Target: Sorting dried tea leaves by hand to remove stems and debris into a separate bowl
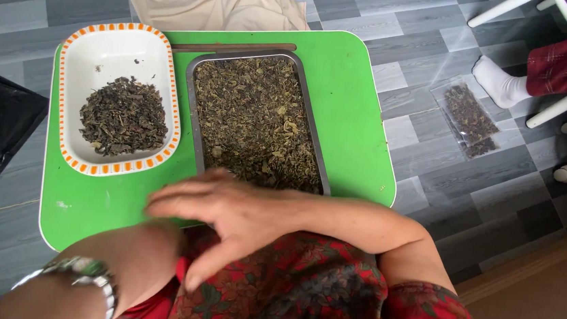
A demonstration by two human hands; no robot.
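Right hand (234, 220) grip apart, empty, beside metal tray (257, 119), long axis running away from camera

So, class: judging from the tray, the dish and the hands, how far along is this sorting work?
Done: a small dark heap of leaves lies in the white dish. In hand: nothing; the right hand hovers open at the near edge of the green table, and the left hand is hidden, only its forearm showing. Left: the metal tray is covered with dried leaves.
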